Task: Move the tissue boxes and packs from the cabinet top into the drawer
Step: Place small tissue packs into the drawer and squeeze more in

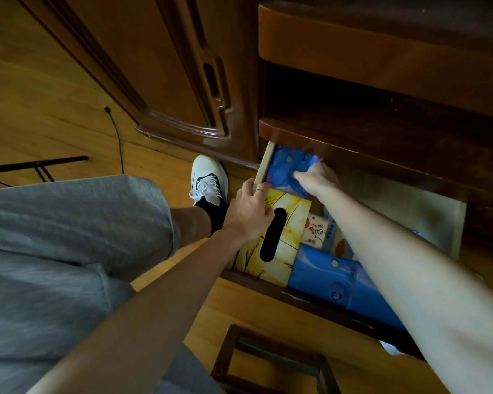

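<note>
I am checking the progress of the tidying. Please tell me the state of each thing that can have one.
Wooden drawer: pulled open, holding tissue items.
Yellow tissue box: lying flat in the drawer, slot facing up.
Blue tissue pack at the back: in the drawer, under the right hand.
Blue tissue pack at the front: lying in the drawer.
Left hand: gripping the yellow box's edge.
Right hand: pressing on the back pack.

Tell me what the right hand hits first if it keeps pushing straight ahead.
The right hand already presses the blue pack; further on lies the dark back of the drawer, though its depth is unclear.
</note>
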`<state>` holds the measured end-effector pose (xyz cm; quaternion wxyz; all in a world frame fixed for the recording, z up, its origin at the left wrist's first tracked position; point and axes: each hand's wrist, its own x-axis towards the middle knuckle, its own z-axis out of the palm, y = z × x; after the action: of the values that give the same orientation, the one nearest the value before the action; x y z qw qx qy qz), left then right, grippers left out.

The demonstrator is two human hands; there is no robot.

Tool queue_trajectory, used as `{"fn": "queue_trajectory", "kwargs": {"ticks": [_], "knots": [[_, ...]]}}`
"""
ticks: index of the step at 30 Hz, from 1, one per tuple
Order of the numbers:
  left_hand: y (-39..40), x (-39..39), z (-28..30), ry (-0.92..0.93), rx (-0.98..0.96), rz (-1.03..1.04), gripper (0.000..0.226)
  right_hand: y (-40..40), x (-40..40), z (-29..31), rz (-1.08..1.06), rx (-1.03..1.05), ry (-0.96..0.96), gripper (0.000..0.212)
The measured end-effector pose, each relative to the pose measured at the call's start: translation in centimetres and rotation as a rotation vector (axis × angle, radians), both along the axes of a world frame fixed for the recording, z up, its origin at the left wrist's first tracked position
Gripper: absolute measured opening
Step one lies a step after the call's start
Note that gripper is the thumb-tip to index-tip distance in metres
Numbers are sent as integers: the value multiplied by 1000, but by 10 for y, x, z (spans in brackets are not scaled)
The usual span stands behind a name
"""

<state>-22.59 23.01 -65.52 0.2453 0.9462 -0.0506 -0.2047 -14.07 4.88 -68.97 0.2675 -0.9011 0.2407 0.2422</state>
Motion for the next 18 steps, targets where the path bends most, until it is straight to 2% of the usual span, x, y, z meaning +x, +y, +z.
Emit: {"fn": "queue_trajectory", "kwargs": {"ticks": [3,5,8,10,12,14,16,18], "knots": [[1,-3,-1,-80,-2,-22,60,-2,-4,0,-146,148,-128,49],[1,-4,-2,-193,33,-53,58,1,-8,-2,-163,254,-114,51],[0,1,0,-325,199,-148,53,2,-10,-3,-111,362,-39,50],[-2,9,3,-274,306,-197,58,-2,-10,-2,-144,464,-12,45],[-5,18,6,-175,375,-216,63,-8,-9,3,-208,512,10,50],[-9,25,10,-107,418,-218,67,-18,-12,4,-247,438,-26,49],[-13,30,13,-81,464,-222,71,-24,-18,3,-266,319,-147,43],[-14,32,14,-71,500,-237,73,-22,-22,2,-289,326,-249,40]]}}
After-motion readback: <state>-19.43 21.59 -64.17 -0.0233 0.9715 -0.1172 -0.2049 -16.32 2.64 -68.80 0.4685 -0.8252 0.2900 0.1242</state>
